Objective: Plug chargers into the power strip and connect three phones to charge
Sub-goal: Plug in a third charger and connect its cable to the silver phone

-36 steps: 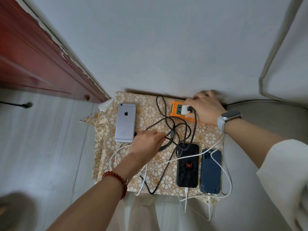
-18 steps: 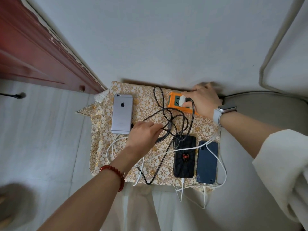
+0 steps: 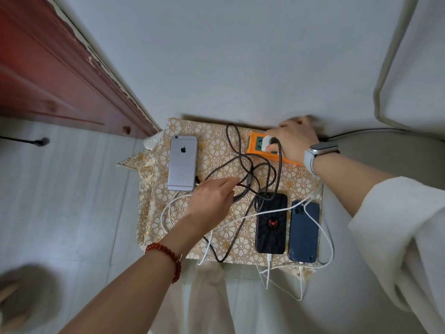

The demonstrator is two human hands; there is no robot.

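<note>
An orange power strip lies at the back of a small table covered in a gold flower-patterned cloth. My right hand holds a white charger against the strip. A tangled black braided cable runs from the charger across the table. My left hand rests on this cable beside a silver phone lying face down. A black spider-case phone and a dark blue phone lie side by side at the front right, each with a white cable at its bottom end.
A red-brown wooden door stands at the left, with a pale wall behind the table. A grey cushioned seat sits to the right. Pale fabric hangs below the table's front edge. White cable loops hang over the right edge.
The view has shifted slightly. My right hand stays on the white charger at the strip, and my left hand stays on the black cable with little change.
</note>
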